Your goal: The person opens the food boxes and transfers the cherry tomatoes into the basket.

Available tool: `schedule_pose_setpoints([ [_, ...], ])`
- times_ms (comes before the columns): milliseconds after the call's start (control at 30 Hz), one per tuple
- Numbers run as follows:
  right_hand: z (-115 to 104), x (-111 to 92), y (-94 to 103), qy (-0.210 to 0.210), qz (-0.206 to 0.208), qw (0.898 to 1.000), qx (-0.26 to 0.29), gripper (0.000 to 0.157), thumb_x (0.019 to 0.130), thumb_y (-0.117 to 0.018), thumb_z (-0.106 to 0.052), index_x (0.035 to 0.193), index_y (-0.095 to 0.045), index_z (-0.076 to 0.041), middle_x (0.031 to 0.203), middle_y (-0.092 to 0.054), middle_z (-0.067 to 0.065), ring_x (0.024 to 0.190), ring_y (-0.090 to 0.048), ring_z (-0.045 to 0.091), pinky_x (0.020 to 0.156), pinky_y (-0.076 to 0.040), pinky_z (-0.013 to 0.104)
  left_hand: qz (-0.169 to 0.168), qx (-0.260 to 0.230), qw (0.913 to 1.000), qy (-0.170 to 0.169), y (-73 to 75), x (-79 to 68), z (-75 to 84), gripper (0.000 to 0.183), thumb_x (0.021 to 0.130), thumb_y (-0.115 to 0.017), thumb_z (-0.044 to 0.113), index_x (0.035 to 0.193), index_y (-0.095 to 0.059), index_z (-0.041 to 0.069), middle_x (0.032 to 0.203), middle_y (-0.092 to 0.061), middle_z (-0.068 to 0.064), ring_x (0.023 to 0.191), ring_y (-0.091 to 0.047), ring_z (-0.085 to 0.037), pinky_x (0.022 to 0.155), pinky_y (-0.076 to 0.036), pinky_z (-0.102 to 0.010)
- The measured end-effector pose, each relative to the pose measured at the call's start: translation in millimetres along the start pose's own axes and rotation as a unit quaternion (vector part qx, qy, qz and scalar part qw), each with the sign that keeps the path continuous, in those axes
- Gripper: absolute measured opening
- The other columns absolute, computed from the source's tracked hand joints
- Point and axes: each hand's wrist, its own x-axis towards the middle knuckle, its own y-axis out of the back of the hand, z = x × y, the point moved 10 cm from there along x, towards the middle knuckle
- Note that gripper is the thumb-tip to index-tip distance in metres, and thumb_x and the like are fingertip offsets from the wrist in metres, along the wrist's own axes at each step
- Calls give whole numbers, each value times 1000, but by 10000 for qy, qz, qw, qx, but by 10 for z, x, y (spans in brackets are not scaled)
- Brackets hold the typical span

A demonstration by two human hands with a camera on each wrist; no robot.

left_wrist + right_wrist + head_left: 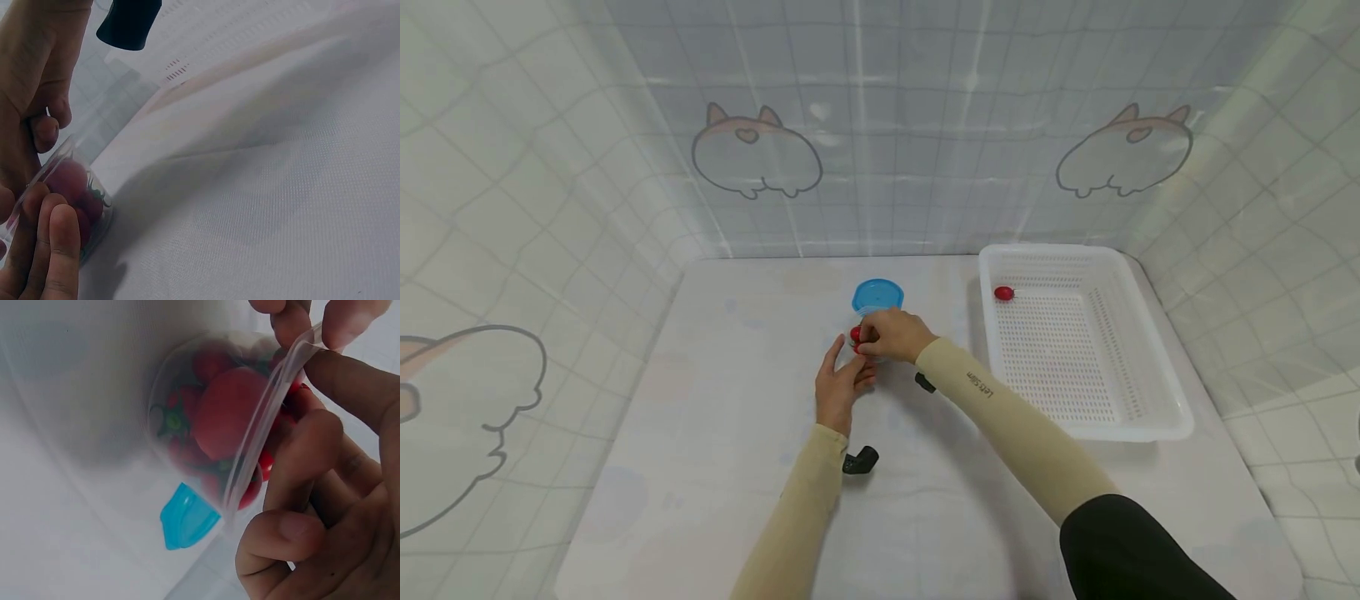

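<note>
A small clear plastic container with several red cherry tomatoes inside stands on the table in front of me. My left hand holds it, fingers along its outer wall. From the right, my right hand reaches to the container's mouth. Its bent fingers are in among the tomatoes, and red shows between the fingertips in the right wrist view. The hand partly hides what it pinches. Just behind the container lies a blue lid.
A white perforated basket stands on the right, with one cherry tomato in its far left corner. A black elbow-shaped piece lies by my left forearm. Another black piece shows beside my right forearm. Sheet walls surround the table.
</note>
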Motion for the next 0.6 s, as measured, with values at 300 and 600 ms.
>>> schedule_pose_setpoints([
  [300,71,34,-19,-121,36,9997,207,18,92,-77,-32,102,-73,-16,98,-73,-7,86,-65,7,74,-56,28,-47,14,10000,6,0,27,-27,65,96,-72,18,154,-43,28,110,-72,-15,90,-71,-24,98,-55,-43],
  [600,22,-6,41,-141,-32,9989,448,28,92,-77,-32,113,-74,-14,105,-75,-5,94,-68,9,81,-57,30,-191,-46,9997,170,-12,18,30,68,98,-68,11,158,-37,22,108,-73,-15,94,-71,-29,101,-52,-49],
])
